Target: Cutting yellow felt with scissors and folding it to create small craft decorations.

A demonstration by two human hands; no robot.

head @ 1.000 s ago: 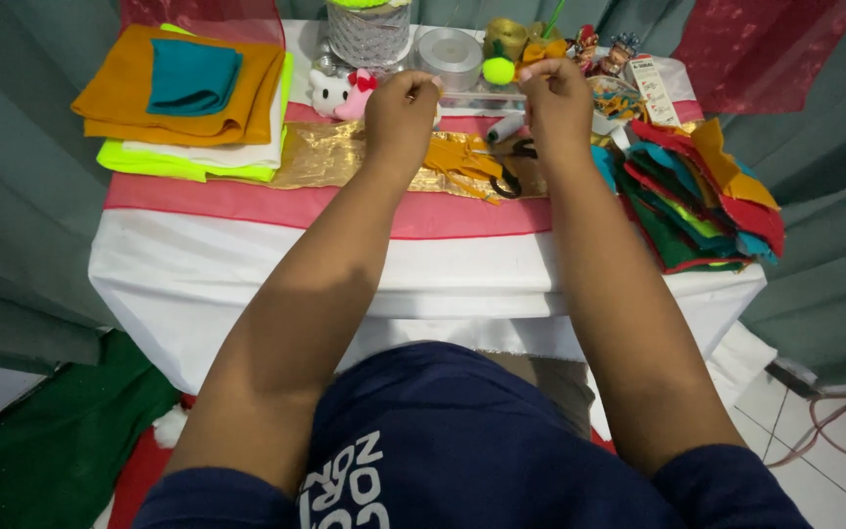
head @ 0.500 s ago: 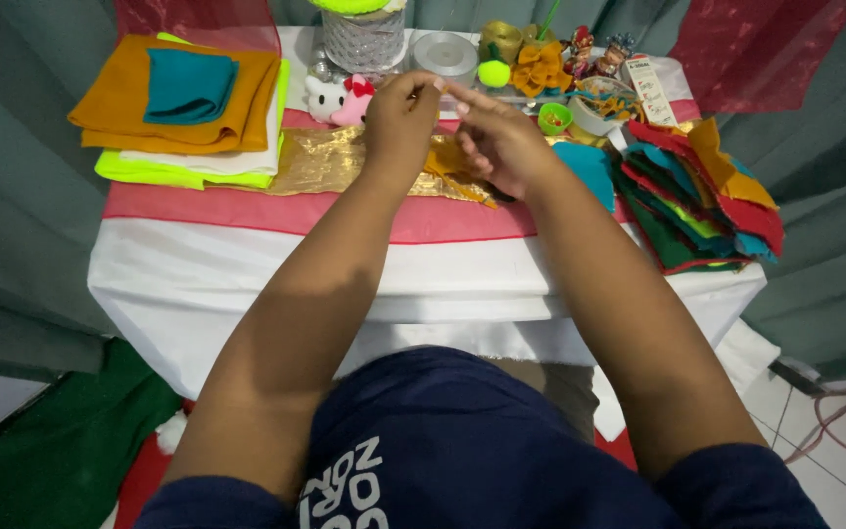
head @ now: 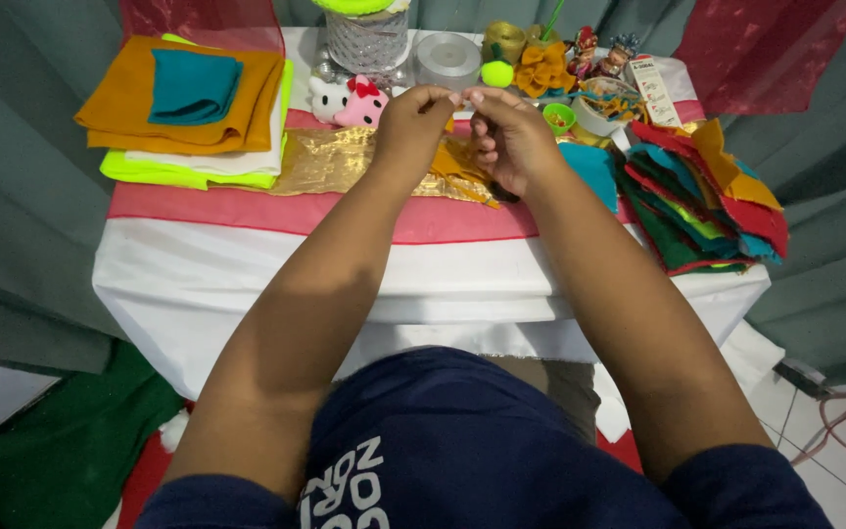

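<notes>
Left hand (head: 413, 122), upper centre of the frame: fingers curled, thumb and forefinger pinched together at the tips; what they grip is too small to make out. Right hand (head: 509, 137), just right of it: likewise pinched at thumb and forefinger, the other fingers folded in; the two pinches meet tip to tip above the table (head: 423, 284), so both hands seem to work one tiny item, possibly a thread or pin, though this cannot be told. Directly beneath the hands: gold foil cloth (head: 335, 162) with an orange felt piece (head: 462, 162) on it, and a teal felt piece (head: 591, 168) just right of the right wrist. Upper left: folded stack of orange, white and neon-yellow cloth (head: 188, 127), teal square on top. Upper centre, behind the hands: white and pink plush toy (head: 347, 100), clear tape roll (head: 447, 59), lime pompom (head: 497, 72), orange felt bow (head: 543, 71). Right: small green cup (head: 559, 118), fanned pile of mixed felt sheets (head: 702, 196). Handling note, as judgement: fine pinch work of this kind goes best with both wrists steady and close, elbows braced, the item kept over the gold cloth so a drop lands in sight, and the pull kept gentle so nothing slips from the fingertips.
</notes>
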